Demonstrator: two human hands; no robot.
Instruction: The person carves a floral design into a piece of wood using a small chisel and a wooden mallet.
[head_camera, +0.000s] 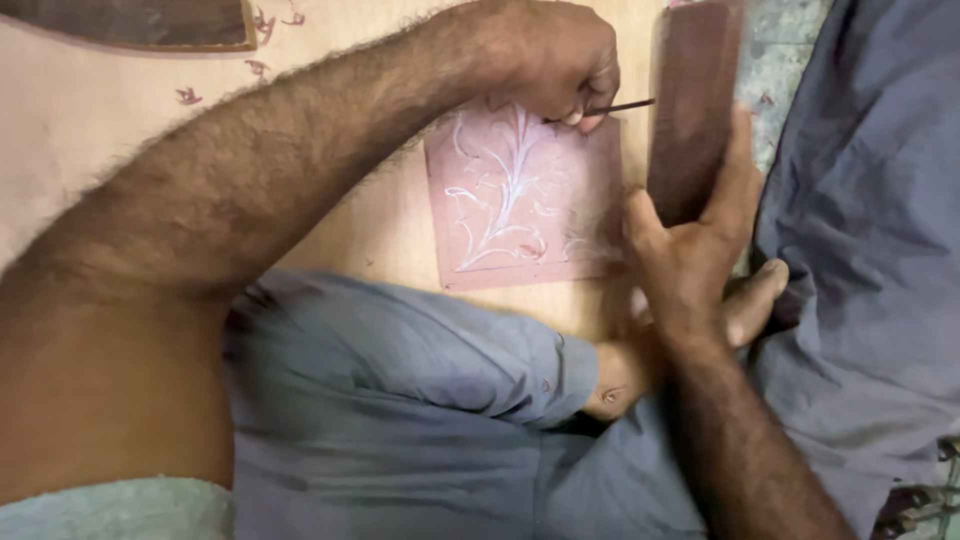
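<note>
**Inspector:** State the hands' condition.

**Assistant:** The left hand is closed tight on a thin metal chisel, which sits at the far edge of the pink square slab. The right hand is wrapped around a dark wooden block, fingers shut on its lower end. The block looks blurred.

**Inspector:** Orientation of the chisel?

**Assistant:** Its long axis lies nearly level, left to right. The visible end points right, toward the block; the working tip is hidden under the fingers.

**Inspector:** Step in hand?

**Assistant:** By my judgement, carving is under way: a pale leafy scroll is already cut into the slab, which lies flat on the tan board, beyond the blue-grey trouser leg. A next stroke would call for the block meeting the chisel's end squarely while the tip stays on the line.
</note>
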